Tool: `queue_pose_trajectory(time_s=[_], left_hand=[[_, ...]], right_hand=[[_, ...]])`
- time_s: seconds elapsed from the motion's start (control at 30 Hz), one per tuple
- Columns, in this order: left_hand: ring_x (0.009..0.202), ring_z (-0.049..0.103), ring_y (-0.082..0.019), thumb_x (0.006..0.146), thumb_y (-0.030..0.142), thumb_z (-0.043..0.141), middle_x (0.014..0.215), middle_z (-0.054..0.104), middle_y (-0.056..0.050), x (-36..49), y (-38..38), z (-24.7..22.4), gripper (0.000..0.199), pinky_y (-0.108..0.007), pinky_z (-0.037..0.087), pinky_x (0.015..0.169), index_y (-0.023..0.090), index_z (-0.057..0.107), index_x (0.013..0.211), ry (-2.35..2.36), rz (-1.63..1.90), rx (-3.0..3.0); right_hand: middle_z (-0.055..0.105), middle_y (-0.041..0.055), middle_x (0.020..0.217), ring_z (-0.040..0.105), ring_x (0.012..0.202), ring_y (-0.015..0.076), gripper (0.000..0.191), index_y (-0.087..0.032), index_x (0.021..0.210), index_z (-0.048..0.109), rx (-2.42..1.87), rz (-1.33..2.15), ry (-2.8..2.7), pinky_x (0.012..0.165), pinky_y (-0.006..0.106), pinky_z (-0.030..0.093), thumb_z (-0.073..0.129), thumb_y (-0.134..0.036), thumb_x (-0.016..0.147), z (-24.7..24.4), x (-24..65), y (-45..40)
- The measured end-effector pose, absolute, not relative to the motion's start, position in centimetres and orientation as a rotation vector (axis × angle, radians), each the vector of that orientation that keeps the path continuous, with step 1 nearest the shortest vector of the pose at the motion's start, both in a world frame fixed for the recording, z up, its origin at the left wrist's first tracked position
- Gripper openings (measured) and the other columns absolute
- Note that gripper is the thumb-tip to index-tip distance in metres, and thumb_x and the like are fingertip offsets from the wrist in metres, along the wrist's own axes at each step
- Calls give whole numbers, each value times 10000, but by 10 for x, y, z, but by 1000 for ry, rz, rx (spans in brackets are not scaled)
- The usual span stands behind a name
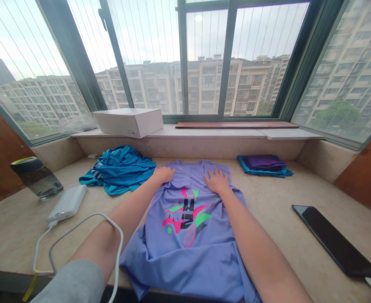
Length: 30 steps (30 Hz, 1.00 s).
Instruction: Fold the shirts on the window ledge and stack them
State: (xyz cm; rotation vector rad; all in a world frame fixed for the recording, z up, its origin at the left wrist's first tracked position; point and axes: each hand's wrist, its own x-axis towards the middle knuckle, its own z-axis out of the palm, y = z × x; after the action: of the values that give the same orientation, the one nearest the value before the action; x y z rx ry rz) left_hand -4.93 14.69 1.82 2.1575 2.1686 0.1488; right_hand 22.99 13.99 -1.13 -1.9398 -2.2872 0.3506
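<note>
A lavender T-shirt (160, 214) with a pink, green and black print lies spread on the counter in front of me, its lower part rumpled and hanging over the front edge. My left hand (164, 174) rests on the upper left of the shirt, palm down, fingers lying on the cloth. On the upper right of the shirt, my right hand (217, 182) presses flat with its fingers spread. A crumpled blue garment (125, 168) is heaped just left of my left hand. To the right sits a folded stack of purple and blue clothes (264, 164).
A water bottle (37, 179) and a white power bank (68, 203) stand at the left; its white cable (120, 248) loops over my left forearm. A black phone (333, 240) lies at the right. A white box (130, 122) and a reddish board (236, 125) occupy the window ledge.
</note>
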Motion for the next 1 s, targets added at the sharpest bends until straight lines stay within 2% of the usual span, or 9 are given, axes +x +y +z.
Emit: queue_pose_trajectory(time_s=[0.17,0.33,0.53,0.6,0.7,0.77,0.87,0.93,1.0], left_hand=[[1482,317,-360,963,579,390,1598,350,-190,-31,144,6,665,-516,258,1167,211,426,1516,2023,74,2216],[1534,154,-345,977,624,327,1662,188,-129,-38,136,2,679,-576,154,1194,286,328,1566,1955,59,2246],[1532,174,-343,1012,518,308,1649,222,-181,-36,122,7,658,-551,135,1207,179,301,1576,1963,104,2307],[1530,189,-332,1017,473,313,1641,258,-175,-34,112,7,617,-519,127,1216,161,359,1548,1972,132,2333],[1485,321,-323,993,469,395,1589,391,-147,-34,98,8,551,-490,229,1196,201,487,1465,1951,113,2338],[1451,386,-329,989,440,411,1557,443,-146,-36,90,14,517,-512,291,1165,212,508,1443,1970,112,2323],[1431,417,-337,1005,377,376,1527,476,-174,-38,75,33,505,-532,303,1158,177,490,1454,2024,175,2327],[1416,443,-316,1006,358,379,1509,502,-171,-39,54,48,501,-485,300,1174,162,496,1452,2009,223,2374],[1377,496,-290,992,375,420,1475,550,-140,-42,18,60,488,-417,326,1172,178,544,1421,1937,246,2433]], right_hand=[[147,125,1682,102,1536,334,669,-232,1579,299,-1866,324,-2343,1191,598,2,194,-564,1008,-9,230,137],[191,33,1680,131,1539,225,639,-274,1587,272,-1646,338,-2528,1227,465,-3,219,-560,1017,-8,226,136],[141,84,1687,125,1542,246,693,-238,1601,221,-1688,348,-2509,1220,481,43,200,-600,1010,-13,224,141],[142,114,1684,130,1540,268,696,-220,1600,223,-1754,347,-2462,1214,506,50,196,-592,1012,-14,226,143],[167,156,1673,139,1537,287,683,-169,1594,234,-1818,337,-2394,1207,532,63,175,-541,1025,-7,232,142],[224,145,1660,165,1534,267,644,-165,1582,269,-1796,324,-2381,1214,510,79,183,-493,1035,3,235,139],[319,90,1634,205,1527,225,568,-189,1546,367,-1698,289,-2380,1235,450,74,262,-416,1035,26,239,128],[372,60,1612,244,1515,212,525,-202,1506,444,-1633,256,-2370,1245,409,92,325,-372,1024,42,246,111],[468,45,1553,347,1471,222,481,-215,1439,542,-1553,255,-2351,1235,379,190,376,-350,1008,54,260,81]])
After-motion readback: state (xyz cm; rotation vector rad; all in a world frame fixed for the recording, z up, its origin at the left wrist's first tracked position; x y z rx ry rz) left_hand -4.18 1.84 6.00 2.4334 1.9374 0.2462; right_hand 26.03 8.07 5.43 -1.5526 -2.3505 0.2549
